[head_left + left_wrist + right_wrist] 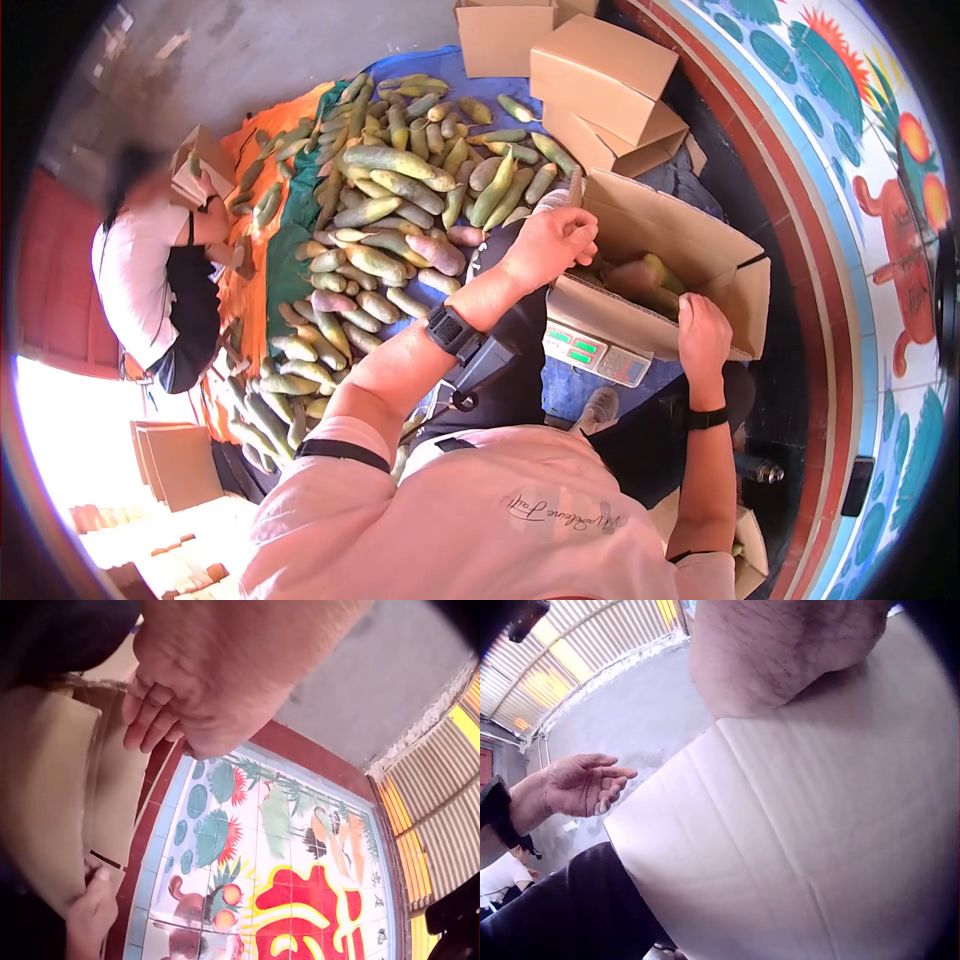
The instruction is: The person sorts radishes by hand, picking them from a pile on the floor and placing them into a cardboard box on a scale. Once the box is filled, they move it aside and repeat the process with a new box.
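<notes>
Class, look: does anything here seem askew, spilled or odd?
Yes. Beyond the open box, one carton sits crookedly on another carton, their edges out of line, so they look askew. The vegetables lie loosely heaped, but on spread sheets, so not clearly spilled.

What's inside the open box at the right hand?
In the head view, the open box has greenish produce inside, partly blurred, so I can't count pieces. The near side and the produce cover the bottom; anything lower is hidden.
</notes>
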Available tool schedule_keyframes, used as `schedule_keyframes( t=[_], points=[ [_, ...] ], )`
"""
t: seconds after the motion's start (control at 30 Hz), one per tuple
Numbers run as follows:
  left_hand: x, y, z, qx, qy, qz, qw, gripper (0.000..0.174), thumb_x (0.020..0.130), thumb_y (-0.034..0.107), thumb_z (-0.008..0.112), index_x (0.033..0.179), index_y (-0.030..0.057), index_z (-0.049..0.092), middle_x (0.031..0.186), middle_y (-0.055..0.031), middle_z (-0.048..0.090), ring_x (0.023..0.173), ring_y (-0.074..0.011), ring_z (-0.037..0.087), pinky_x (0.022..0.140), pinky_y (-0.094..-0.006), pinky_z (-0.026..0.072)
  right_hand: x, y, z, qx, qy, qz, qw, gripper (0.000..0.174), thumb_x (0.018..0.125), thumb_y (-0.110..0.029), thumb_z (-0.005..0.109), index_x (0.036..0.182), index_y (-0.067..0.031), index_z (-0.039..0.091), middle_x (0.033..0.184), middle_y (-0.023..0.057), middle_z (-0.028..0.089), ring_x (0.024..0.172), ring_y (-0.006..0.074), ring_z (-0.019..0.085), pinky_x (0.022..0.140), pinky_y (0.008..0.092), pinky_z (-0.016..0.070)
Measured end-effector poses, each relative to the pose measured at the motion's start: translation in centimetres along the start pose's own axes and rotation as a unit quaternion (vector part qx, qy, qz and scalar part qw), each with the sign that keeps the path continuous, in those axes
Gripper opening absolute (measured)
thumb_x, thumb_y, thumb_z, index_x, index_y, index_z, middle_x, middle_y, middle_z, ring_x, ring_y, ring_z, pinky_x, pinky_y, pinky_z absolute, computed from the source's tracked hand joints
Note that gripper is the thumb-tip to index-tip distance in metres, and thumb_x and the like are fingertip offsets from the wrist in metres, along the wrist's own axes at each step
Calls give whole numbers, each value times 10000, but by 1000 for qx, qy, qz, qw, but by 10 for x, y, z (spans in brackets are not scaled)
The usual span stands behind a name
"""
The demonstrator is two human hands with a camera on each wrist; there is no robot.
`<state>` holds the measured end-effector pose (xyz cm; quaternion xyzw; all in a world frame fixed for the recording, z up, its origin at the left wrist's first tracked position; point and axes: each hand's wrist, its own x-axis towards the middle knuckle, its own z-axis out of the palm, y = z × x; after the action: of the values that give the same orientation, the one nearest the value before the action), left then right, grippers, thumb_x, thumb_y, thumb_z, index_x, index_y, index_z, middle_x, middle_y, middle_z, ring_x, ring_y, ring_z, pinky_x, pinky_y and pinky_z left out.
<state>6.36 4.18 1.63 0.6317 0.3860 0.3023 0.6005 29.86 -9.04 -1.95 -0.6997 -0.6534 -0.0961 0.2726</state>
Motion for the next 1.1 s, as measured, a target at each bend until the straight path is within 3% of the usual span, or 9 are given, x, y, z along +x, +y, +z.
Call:
schedule_keyframes(
  t=[0.1,0.4,0.57,0.67,0.77,0.83,0.87,0.97,1.1],
  points=[
    [-14,-29,-22,-37,45,20,998,252,914,189,511,1060,-12,556,834,-98,639,723,-143,630,651,-251,511,3,1,1,11,-12,9,1000,148,852,-163,538,822,-31,599,780,121,601,734,305,576,661,401,454],
    [-84,-120,-138,5,283,-147,948,222,883,200,513,967,12,596,824,-82,646,713,-151,622,659,-252,473,6,2,5,-14,-32,12,999,195,881,-171,499,851,-18,616,824,129,618,751,309,588,675,392,466],
    [-103,-188,-176,39,297,-233,925,250,873,236,527,977,21,599,795,-69,655,662,-140,622,585,-251,463,10,1,6,-18,-38,14,999,196,888,-162,491,852,-15,615,824,136,616,750,310,587,674,391,464],
    [-102,-234,-189,32,300,-279,912,245,875,229,511,980,24,594,838,-59,643,750,-123,610,593,-243,457,9,2,7,-20,-46,22,999,186,887,-155,491,857,-17,612,817,138,612,745,313,585,671,393,460],
    [-92,-285,-205,103,282,-269,915,329,799,267,585,1039,42,604,812,-104,660,704,-193,642,642,-300,488,8,6,9,-17,-62,29,998,169,881,-138,488,864,-20,608,814,142,607,744,320,581,672,392,458],
    [-79,-305,-214,321,229,-232,889,377,761,278,590,1076,72,598,896,-141,657,836,-270,637,749,-353,486,9,7,9,-13,-71,29,997,169,878,-128,477,869,-15,602,817,149,600,751,325,578,670,395,454],
    [-71,-314,-219,319,228,-234,890,377,761,278,590,1076,72,598,896,-141,657,836,-270,637,749,-353,486,9,6,9,-15,-74,28,997,169,878,-128,477,869,-15,602,817,149,600,751,325,578,670,395,454],
    [-45,-293,-211,397,189,-306,844,418,761,280,577,1135,94,563,1116,-162,577,1052,-299,547,899,-401,424,12,5,9,0,-84,41,996,180,880,-120,459,868,-4,596,808,157,589,752,330,573,668,397,448],
    [-15,-295,-213,474,184,-268,818,499,746,251,602,1212,109,491,1236,-131,484,1113,-319,494,936,-397,410,18,-1,7,21,-95,62,993,200,887,-120,435,864,3,591,780,160,571,732,332,564,656,392,439]
  ],
)
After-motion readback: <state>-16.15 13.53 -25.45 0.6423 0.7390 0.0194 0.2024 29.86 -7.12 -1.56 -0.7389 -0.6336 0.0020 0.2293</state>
